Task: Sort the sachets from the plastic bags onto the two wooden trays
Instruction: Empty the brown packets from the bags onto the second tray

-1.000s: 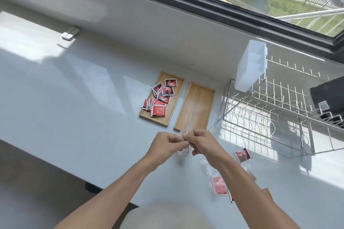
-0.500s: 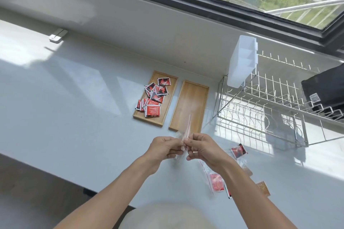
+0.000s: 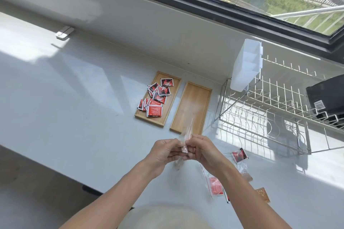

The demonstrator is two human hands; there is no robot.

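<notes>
Two wooden trays lie side by side on the white counter. The left tray (image 3: 160, 122) holds a heap of several red sachets (image 3: 155, 99); the right tray (image 3: 191, 106) is bare. Just in front of the right tray, my left hand (image 3: 164, 151) and my right hand (image 3: 202, 149) pinch one clear plastic bag (image 3: 187, 133) between them, edge-on toward me, with something reddish inside. More bags with a red sachet (image 3: 215, 186) and a red-black sachet (image 3: 239, 155) lie under and right of my right forearm, next to brown sachets (image 3: 263, 193).
A wire dish rack (image 3: 270, 115) stands at the right with a white plastic caddy (image 3: 245, 67) on its corner and a black object (image 3: 327, 95) in it. A small white device (image 3: 64, 32) sits far left by the wall. The counter's front edge runs below my forearms.
Both hands, still pinching the bag, have drifted slightly toward the right tray; the bag now stands more upright over the tray's near edge. The camera has tilted a little.
</notes>
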